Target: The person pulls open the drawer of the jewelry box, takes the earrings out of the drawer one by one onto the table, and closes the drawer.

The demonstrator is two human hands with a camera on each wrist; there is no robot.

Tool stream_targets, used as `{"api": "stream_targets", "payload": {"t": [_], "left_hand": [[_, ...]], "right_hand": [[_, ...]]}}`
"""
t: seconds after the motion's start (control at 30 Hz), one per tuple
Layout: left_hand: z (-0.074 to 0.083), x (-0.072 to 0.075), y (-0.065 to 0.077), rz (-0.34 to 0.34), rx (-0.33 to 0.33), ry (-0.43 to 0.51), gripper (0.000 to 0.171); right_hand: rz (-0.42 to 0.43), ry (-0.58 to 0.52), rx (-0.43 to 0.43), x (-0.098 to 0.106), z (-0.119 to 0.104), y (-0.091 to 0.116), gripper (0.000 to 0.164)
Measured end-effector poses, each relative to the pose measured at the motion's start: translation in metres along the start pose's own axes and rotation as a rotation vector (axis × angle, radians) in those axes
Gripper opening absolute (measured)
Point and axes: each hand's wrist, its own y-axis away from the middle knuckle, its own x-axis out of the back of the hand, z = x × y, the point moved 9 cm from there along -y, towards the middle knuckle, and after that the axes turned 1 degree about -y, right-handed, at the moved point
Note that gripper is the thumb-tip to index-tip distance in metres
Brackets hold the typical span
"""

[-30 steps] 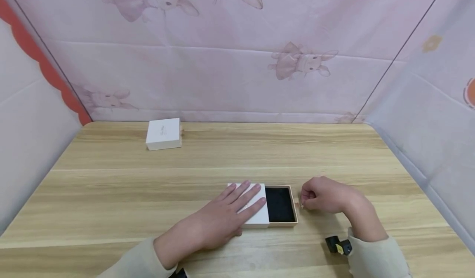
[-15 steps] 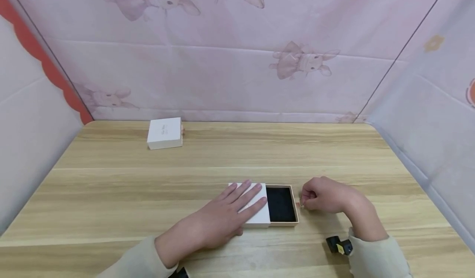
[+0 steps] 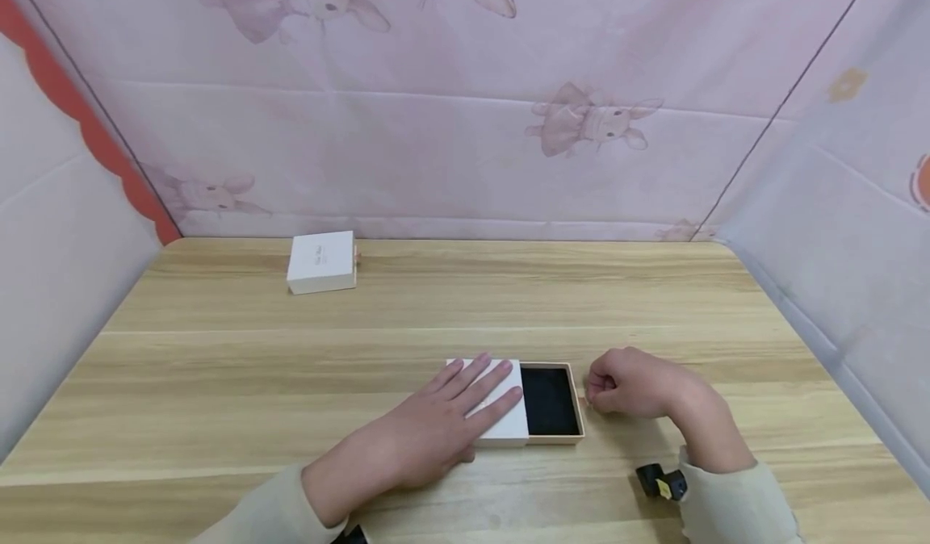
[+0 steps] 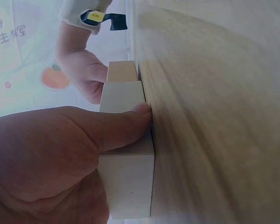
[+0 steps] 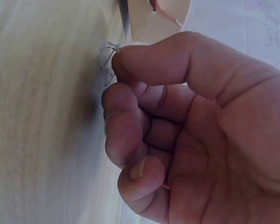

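Note:
My left hand (image 3: 429,431) lies over the white sleeve of a drawer-style gift box (image 3: 508,427), its fingers spread straight on top. In the left wrist view the thumb (image 4: 116,128) presses along the sleeve's side. The box's drawer (image 3: 577,439) is slid partway out to the right and shows a black lining (image 3: 550,401). Just right of the drawer, by its ribbon tab, my right hand (image 3: 639,382) has curled fingers. In the right wrist view its thumb and forefinger pinch a small thin metal piece that looks like an earring (image 5: 113,46), mostly hidden, close to the tabletop.
A second white box (image 3: 322,261), closed, stands at the table's back left. Pink fabric (image 3: 436,165) with rabbit prints hangs behind the wooden table (image 3: 218,382). A black wrist camera (image 3: 661,482) sits by the right sleeve.
The right hand has shifted very slightly toward the box, and the metal piece at its fingertips shows less in the head view. The left hand and the boxes have stayed in place.

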Motion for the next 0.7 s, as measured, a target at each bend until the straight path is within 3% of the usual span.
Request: {"api": "stream_targets", "payload": {"t": [0.7], "left_hand": [[0.0004, -0.0003, -0.0006, 0.004, -0.002, -0.004, 0.082]], "right_hand": [[0.027, -0.007, 0.000, 0.0047, 0.0049, 0.0010, 0.012]]}}
